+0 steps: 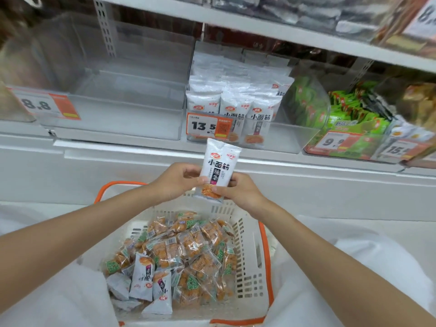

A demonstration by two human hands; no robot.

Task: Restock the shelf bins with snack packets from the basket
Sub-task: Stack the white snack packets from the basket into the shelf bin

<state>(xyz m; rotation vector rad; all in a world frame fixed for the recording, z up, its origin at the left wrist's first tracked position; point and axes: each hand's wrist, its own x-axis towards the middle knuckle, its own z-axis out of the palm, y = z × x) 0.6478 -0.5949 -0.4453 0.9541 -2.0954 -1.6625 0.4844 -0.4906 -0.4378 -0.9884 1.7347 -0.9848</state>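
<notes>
A price tag 8.8 hangs at the far left, tag 13.5 in the middle, tag 9.9 to the right. A perforated upright stands far behind, left.

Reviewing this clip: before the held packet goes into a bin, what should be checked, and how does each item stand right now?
1. Grip: left hand and right hand both pinch the white packet: ok.
2. Target: the bin tagged 13.5 holds shelved packets of the same print: ok.
3. Room: that bin's front right part looks bare: ok.
4. Path: nothing shows between the white packet and the bin: ok.
5. Seal of the white packet intact: cannot tell.
6. More stock: the basket holds spare white packets: ok.
</notes>
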